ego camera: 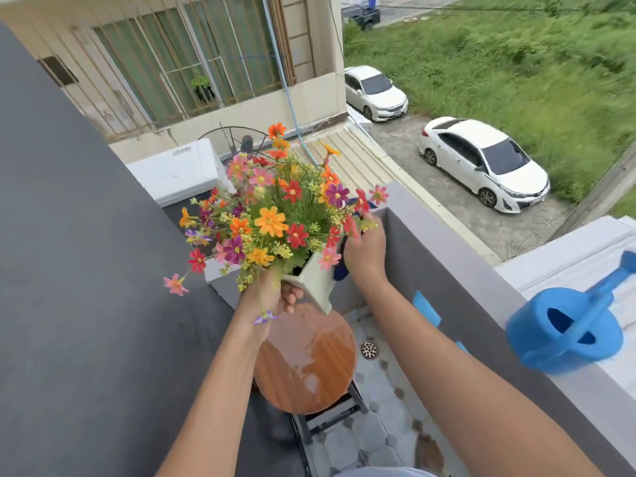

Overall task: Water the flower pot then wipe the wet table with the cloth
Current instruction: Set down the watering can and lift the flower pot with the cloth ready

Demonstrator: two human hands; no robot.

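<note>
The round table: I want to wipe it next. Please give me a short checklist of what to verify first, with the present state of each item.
1. Flower pot lifted off the table: ok, the left hand holds it above the top.
2. Water to wipe on the table: ok, wet patches show.
3. Cloth gripped by the right hand: cannot tell, the flowers hide the fingers.
4. Pot held level: not ok, it tilts.
5. Watering can out of the way: ok, it stands on the ledge.
</note>
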